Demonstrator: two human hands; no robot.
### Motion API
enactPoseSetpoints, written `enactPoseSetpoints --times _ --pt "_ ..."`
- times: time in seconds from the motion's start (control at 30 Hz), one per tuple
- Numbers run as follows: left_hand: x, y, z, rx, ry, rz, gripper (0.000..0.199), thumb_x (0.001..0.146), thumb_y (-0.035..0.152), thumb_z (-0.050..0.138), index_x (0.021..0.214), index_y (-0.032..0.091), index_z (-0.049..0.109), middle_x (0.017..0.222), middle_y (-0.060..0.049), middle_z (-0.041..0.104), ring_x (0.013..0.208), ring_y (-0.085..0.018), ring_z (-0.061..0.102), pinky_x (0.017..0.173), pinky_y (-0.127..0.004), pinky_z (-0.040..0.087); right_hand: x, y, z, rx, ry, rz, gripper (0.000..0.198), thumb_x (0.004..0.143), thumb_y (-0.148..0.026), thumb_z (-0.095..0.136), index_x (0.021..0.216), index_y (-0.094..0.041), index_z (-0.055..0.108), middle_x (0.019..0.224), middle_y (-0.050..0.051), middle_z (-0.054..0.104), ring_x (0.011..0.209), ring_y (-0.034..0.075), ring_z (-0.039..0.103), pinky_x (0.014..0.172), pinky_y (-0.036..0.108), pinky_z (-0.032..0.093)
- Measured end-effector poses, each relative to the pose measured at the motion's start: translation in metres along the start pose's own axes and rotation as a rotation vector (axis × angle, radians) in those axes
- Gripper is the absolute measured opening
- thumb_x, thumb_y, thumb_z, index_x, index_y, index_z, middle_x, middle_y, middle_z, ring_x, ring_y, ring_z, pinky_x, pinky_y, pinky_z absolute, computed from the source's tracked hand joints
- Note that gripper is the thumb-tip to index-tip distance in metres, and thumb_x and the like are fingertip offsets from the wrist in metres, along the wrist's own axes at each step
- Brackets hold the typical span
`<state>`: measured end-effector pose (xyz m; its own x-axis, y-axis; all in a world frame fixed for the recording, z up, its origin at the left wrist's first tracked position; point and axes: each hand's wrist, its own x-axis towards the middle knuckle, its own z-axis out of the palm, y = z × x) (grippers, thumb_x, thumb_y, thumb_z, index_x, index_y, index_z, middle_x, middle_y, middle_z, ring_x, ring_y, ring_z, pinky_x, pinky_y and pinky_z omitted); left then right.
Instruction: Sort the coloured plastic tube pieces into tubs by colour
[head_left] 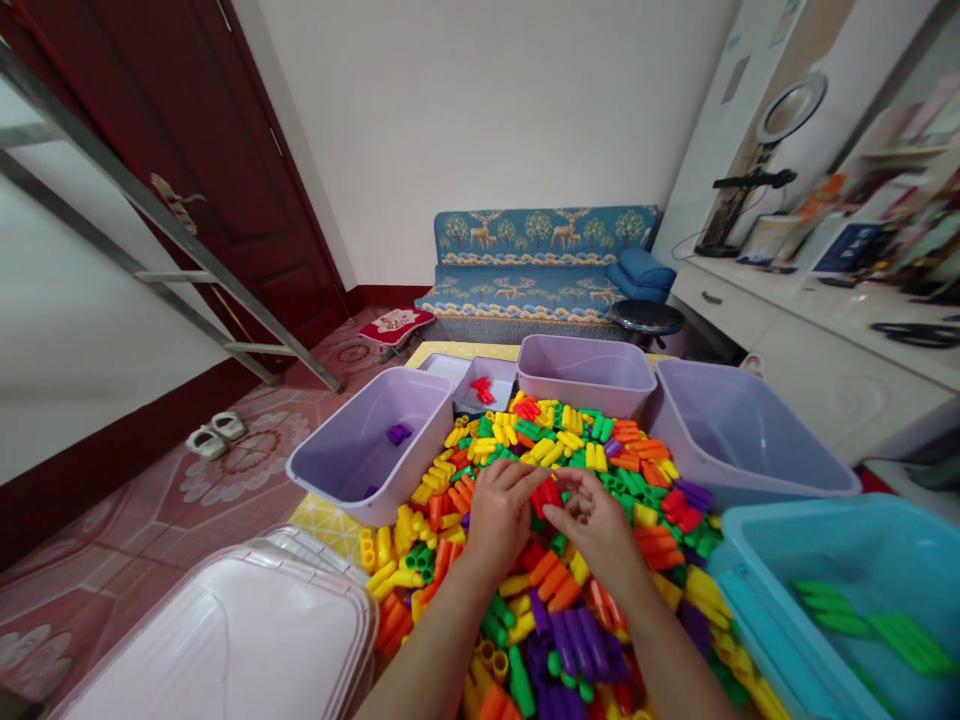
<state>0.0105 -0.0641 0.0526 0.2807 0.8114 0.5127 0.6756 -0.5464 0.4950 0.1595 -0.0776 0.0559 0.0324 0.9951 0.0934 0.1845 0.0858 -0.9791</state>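
Observation:
A cluster of red plastic tube pieces (545, 494) is between my two hands, over a large heap of coloured tube pieces. My left hand (501, 505) reaches over from the left, its fingers closed on the red pieces; the fingertips are partly hidden. On the right side of the same cluster, my right hand (590, 517) grips it with thumb and fingers. Around and below my hands lie purple pieces (577, 640), orange pieces (555, 580) and yellow and green ones, many joined in rows.
Lilac bins stand at the left (409, 455), back (585, 365) and right (750, 425); the left one holds purple pieces. A small tray (487, 375) has red pieces. Green pieces lie in a turquoise bin (825, 530). Pale lids (247, 630) lie front left.

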Motion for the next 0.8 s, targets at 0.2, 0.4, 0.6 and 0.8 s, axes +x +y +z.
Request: enactPoseSetpoints --times 0.2,0.4,0.6,0.8 --pt "0.000 0.002 0.002 0.116 -0.132 -0.021 0.052 0.082 0.025 0.060 0.133 0.030 0.051 0.139 -0.007 0.050 0.130 -0.032 0.040 0.106 -0.053 0.033 0.004 0.003 -0.013 -0.138 0.076 -0.062 0.032 0.074 -0.030 0.062 0.103 -0.018 0.063 0.083 0.004 0.064 0.064 0.015 0.057 0.062 0.029 0.048" --pt "0.000 0.001 0.004 0.075 -0.161 -0.033 0.052 0.082 0.027 0.061 0.133 0.028 0.050 0.133 -0.006 0.057 0.129 -0.031 0.042 0.106 -0.052 0.033 0.006 0.004 -0.017 -0.451 0.092 -0.175 0.024 0.077 -0.027 0.059 0.098 -0.019 0.067 0.086 0.004 0.062 0.060 0.015 0.053 0.062 0.031 0.047" --pt "0.000 0.000 0.003 0.079 -0.185 -0.033 0.063 0.079 0.018 0.060 0.140 0.028 0.043 0.136 -0.005 0.055 0.130 -0.030 0.040 0.107 -0.050 0.033 0.004 -0.001 -0.011 -0.423 -0.010 -0.180 0.018 0.079 -0.027 0.058 0.093 -0.020 0.068 0.091 0.005 0.065 0.077 0.018 0.061 0.072 0.031 0.049" --pt "0.001 0.000 0.004 0.094 -0.176 -0.043 0.042 0.083 0.026 0.060 0.125 0.027 0.057 0.133 -0.005 0.057 0.130 -0.031 0.041 0.105 -0.052 0.034 0.012 -0.006 -0.032 0.004 0.067 0.016 0.030 0.070 -0.039 0.071 0.090 -0.017 0.066 0.080 0.004 0.068 0.070 0.019 0.062 0.063 0.029 0.049"
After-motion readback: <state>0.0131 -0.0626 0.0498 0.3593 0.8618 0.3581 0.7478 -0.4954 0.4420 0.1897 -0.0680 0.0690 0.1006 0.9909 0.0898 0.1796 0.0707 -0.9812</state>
